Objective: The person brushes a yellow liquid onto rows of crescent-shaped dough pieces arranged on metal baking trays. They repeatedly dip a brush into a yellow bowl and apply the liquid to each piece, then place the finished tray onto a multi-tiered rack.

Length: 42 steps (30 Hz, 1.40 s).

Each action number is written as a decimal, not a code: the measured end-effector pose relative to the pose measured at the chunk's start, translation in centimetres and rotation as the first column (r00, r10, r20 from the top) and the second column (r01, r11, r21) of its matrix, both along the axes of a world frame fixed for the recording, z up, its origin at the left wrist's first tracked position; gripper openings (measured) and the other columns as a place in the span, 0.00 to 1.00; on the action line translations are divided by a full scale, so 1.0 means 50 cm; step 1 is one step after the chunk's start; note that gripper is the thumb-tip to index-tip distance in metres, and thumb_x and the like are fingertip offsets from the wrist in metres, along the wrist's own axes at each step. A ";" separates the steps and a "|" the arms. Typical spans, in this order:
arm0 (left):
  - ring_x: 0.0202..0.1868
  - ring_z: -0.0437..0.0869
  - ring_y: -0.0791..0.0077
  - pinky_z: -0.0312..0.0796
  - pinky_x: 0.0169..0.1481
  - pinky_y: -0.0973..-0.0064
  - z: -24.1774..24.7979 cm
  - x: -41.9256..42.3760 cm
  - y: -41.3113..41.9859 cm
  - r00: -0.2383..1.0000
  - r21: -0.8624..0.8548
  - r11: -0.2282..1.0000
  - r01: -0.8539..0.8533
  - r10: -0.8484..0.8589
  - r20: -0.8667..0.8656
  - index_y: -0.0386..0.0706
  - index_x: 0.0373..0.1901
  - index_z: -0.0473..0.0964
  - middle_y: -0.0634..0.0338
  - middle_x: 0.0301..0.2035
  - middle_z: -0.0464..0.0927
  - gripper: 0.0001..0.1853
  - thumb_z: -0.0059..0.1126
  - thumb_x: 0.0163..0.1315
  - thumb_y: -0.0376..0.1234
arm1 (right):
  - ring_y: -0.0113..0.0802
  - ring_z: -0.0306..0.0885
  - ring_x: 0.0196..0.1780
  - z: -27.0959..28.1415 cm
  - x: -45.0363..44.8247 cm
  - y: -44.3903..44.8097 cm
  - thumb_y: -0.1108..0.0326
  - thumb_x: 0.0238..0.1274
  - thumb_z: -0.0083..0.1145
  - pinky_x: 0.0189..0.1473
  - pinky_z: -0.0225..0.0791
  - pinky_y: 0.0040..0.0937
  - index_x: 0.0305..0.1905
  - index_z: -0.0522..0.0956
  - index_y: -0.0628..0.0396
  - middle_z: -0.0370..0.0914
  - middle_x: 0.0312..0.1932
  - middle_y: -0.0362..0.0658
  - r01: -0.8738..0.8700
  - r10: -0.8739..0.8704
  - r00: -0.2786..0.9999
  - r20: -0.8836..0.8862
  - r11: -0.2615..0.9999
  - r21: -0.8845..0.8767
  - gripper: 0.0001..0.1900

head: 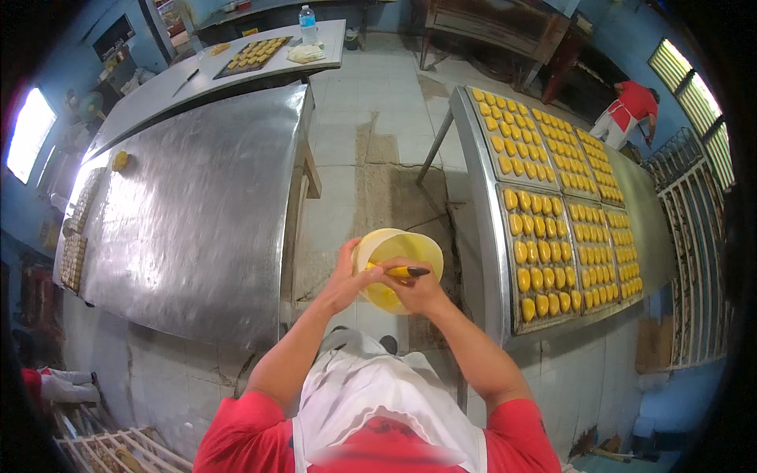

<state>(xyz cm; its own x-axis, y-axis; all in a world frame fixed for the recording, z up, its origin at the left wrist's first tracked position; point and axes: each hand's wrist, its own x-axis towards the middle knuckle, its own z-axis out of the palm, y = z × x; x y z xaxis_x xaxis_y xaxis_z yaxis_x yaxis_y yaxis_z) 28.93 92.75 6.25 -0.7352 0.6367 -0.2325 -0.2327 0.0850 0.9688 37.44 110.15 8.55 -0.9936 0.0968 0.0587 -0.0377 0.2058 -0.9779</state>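
A pale yellow plastic tub (427, 243) is held over the floor in front of my apron. My left hand (346, 281) grips its rim on the left side, with the thumb reaching over the opening. In my right hand (421, 291) is a tool with a yellow handle and a dark end (405, 271), probably a brush. It lies across the tub's mouth, and its working end is hidden by my fingers. Yellow liquid (384, 297) shows at the bottom of the tub.
On the right, a metal table (502, 260) bears several trays of glossy yellow dough pieces (544, 254). A steel-topped table (201, 207) stands left; behind it, a white table (207, 88) holds another tray (254, 54), a knife (187, 81) and a bottle (307, 26). A person (633, 112) bends far right.
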 end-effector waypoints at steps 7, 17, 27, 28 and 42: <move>0.72 0.61 0.51 0.58 0.76 0.59 -0.027 -0.164 0.145 0.956 -0.163 0.986 -0.025 -0.024 -0.292 0.35 0.76 0.46 0.40 0.69 0.56 0.55 0.72 0.55 0.47 | 0.43 0.85 0.44 0.060 -0.157 0.208 0.73 0.59 0.64 0.46 0.76 0.36 0.43 0.84 0.53 0.85 0.41 0.47 -0.385 0.239 0.908 0.345 0.800 0.459 0.07; 0.69 0.64 0.43 0.59 0.75 0.55 -0.003 -0.640 0.371 0.863 -0.154 0.969 -0.191 0.091 -0.496 0.31 0.75 0.47 0.34 0.66 0.59 0.57 0.73 0.52 0.45 | 0.59 0.82 0.40 -0.032 -0.667 0.388 0.66 0.60 0.60 0.43 0.74 0.50 0.43 0.83 0.53 0.83 0.35 0.56 -0.098 0.087 0.995 0.054 0.651 0.753 0.08; 0.66 0.64 0.39 0.59 0.73 0.52 0.027 -0.999 0.533 0.837 -0.307 0.878 -0.366 0.167 -0.520 0.32 0.75 0.47 0.34 0.63 0.61 0.59 0.75 0.49 0.47 | 0.29 0.83 0.38 -0.066 -1.063 0.510 0.70 0.65 0.66 0.40 0.77 0.31 0.44 0.80 0.61 0.85 0.37 0.43 0.210 -0.115 0.935 0.335 0.942 -0.263 0.08; 0.65 0.65 0.39 0.59 0.72 0.52 0.026 -1.036 0.544 0.827 -0.312 0.869 -0.384 0.173 -0.535 0.32 0.75 0.48 0.35 0.62 0.61 0.58 0.74 0.49 0.46 | 0.30 0.83 0.39 -0.051 -1.108 0.543 0.70 0.65 0.66 0.41 0.77 0.31 0.44 0.80 0.60 0.85 0.37 0.44 0.154 -0.088 0.951 0.297 0.966 -0.209 0.08; 0.63 0.69 0.47 0.63 0.70 0.53 0.040 -1.594 0.804 0.623 -0.200 0.625 -0.754 0.585 -0.519 0.34 0.73 0.53 0.39 0.61 0.65 0.47 0.68 0.58 0.44 | 0.52 0.85 0.47 0.105 -1.738 0.807 0.67 0.62 0.66 0.49 0.76 0.44 0.55 0.80 0.55 0.85 0.43 0.54 -0.383 0.372 0.922 0.109 0.834 0.396 0.17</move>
<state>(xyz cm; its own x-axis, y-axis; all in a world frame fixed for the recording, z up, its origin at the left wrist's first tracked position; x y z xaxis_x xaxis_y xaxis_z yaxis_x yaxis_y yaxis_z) -50.75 132.97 8.26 -0.9865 -0.1523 0.0605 -0.0086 0.4169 0.9089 -49.46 150.50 13.81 -0.9498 -0.3126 -0.0162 -0.1690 0.5557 -0.8140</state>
